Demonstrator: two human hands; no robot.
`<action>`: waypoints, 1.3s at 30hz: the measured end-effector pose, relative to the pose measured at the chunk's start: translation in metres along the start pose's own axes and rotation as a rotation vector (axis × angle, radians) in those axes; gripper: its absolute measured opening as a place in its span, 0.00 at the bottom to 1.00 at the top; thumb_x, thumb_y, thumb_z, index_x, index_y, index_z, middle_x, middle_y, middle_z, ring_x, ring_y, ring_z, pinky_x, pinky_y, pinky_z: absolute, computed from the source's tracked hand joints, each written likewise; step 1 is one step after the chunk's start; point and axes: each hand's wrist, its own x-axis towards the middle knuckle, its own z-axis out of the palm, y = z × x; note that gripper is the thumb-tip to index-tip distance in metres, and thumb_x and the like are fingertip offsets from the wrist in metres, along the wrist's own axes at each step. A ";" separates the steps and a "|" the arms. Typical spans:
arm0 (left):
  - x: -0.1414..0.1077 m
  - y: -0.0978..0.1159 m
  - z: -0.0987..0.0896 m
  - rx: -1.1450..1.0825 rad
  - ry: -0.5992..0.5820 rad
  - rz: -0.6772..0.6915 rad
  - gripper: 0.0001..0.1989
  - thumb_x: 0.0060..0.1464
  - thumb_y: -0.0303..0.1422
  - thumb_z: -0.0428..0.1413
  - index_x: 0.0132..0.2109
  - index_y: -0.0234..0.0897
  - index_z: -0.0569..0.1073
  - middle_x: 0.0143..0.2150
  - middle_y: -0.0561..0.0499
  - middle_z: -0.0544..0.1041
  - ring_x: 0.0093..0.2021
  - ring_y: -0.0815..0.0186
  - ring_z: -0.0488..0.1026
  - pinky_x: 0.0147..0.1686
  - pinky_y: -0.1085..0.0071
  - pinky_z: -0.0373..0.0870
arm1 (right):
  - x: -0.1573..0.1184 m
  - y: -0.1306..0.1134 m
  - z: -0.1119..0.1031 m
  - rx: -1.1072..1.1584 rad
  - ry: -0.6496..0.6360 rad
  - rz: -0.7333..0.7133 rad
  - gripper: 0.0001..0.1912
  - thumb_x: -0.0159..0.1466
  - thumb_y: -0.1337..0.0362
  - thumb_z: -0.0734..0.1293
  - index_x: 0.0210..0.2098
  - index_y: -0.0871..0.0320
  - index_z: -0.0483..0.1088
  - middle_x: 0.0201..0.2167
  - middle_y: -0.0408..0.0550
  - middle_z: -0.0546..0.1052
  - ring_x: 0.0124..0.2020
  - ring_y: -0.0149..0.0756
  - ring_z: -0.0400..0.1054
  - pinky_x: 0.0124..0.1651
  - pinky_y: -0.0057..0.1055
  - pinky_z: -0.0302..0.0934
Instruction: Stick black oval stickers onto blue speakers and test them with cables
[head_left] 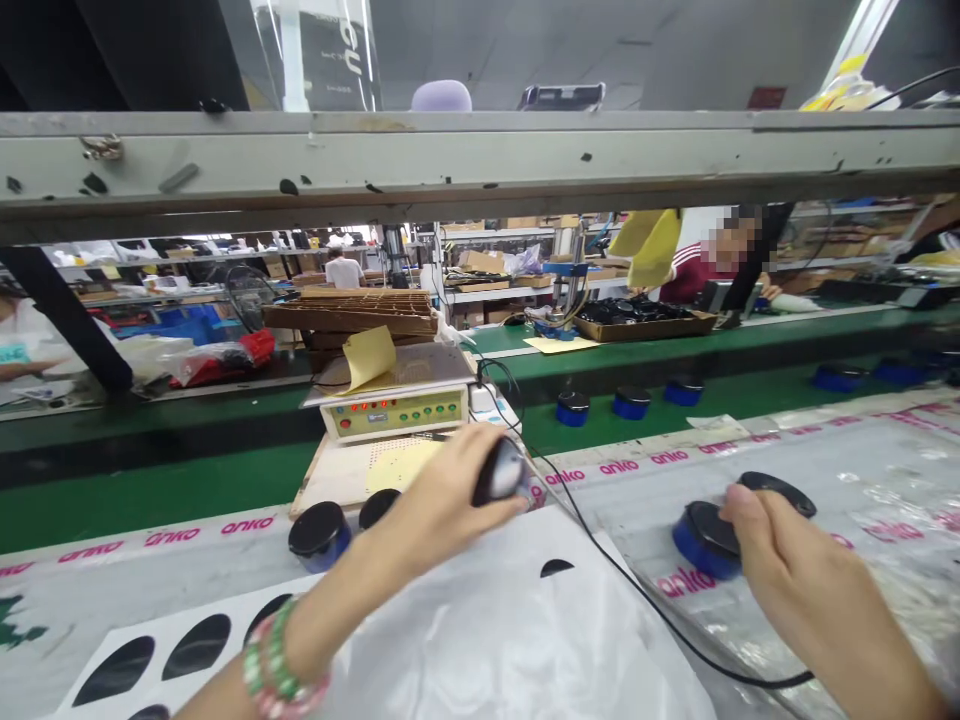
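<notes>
My left hand [442, 485], with a beaded bracelet at its wrist, grips a round black piece [501, 470] tilted on edge, its glossy face to the right. It is held above a white sheet [480, 610] under clear film. My right hand [810, 570] is closed around a black disc-like piece [784, 492], whose lower part the fingers hide. Beside its thumb stands a blue round piece with a black top [706, 540]; whether they touch I cannot tell. Two similar pieces, one a black-topped blue piece [319, 537], stand left of my left forearm.
A sheet with black oval stickers [196, 645] lies at lower left. Ahead is a control box [394, 410] with lit buttons. A black cable [645, 590] crosses the work surface. Several blue pieces [631, 402] line the green belt [510, 395]. A shelf beam [480, 160] spans overhead. A person [694, 270] sits opposite.
</notes>
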 end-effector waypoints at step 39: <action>-0.030 0.023 -0.033 -1.722 0.232 -0.508 0.16 0.58 0.41 0.52 0.46 0.34 0.74 0.40 0.45 0.79 0.33 0.63 0.78 0.27 0.70 0.78 | 0.026 -0.167 -0.015 0.583 -0.024 -0.790 0.07 0.69 0.70 0.59 0.39 0.61 0.69 0.25 0.42 0.69 0.25 0.30 0.63 0.28 0.26 0.55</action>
